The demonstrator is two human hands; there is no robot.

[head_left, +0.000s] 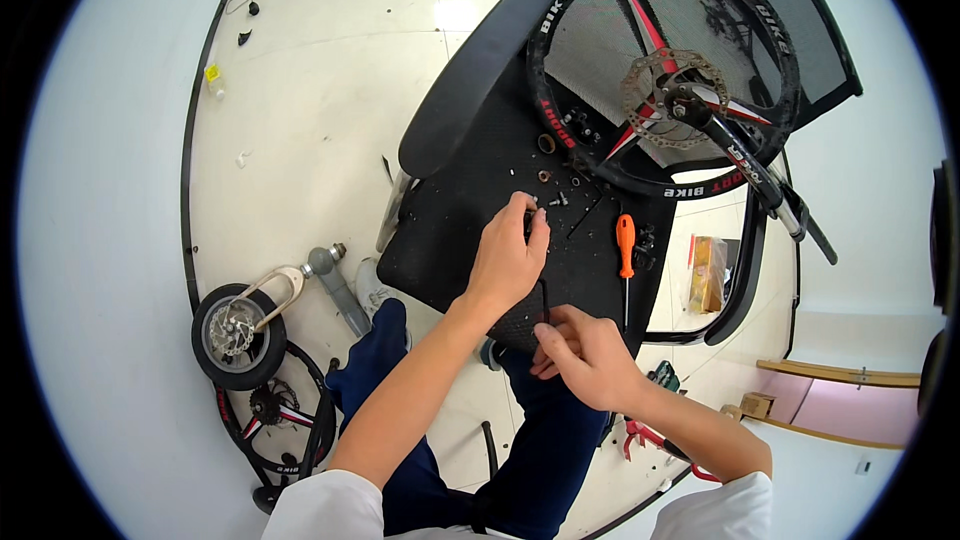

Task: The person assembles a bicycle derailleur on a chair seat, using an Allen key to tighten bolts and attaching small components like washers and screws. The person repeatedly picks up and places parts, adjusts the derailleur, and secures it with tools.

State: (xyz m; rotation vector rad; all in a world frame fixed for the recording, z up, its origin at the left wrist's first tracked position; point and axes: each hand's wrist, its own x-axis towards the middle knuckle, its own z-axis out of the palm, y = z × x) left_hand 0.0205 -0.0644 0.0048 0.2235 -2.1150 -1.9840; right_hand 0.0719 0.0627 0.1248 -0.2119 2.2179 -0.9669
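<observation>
Head camera view: the right hand (585,352) pinches a thin black rod (545,304), likely a hex key, between thumb and fingertips, its other fingers curled; the rod shows against the front part of the black chair seat (425,252). The left hand (512,250) has thumb and forefinger nearly together near some loose bolts (559,200); whether anything small sits between them, I cannot tell. By its look, the rod should be light, rigid and hard to break, but slim and smooth enough to roll under the fingers, so a firm pinch near one end suits. The orange-handled screwdriver (626,238) would be heavier, best taken by its thick grip.
</observation>
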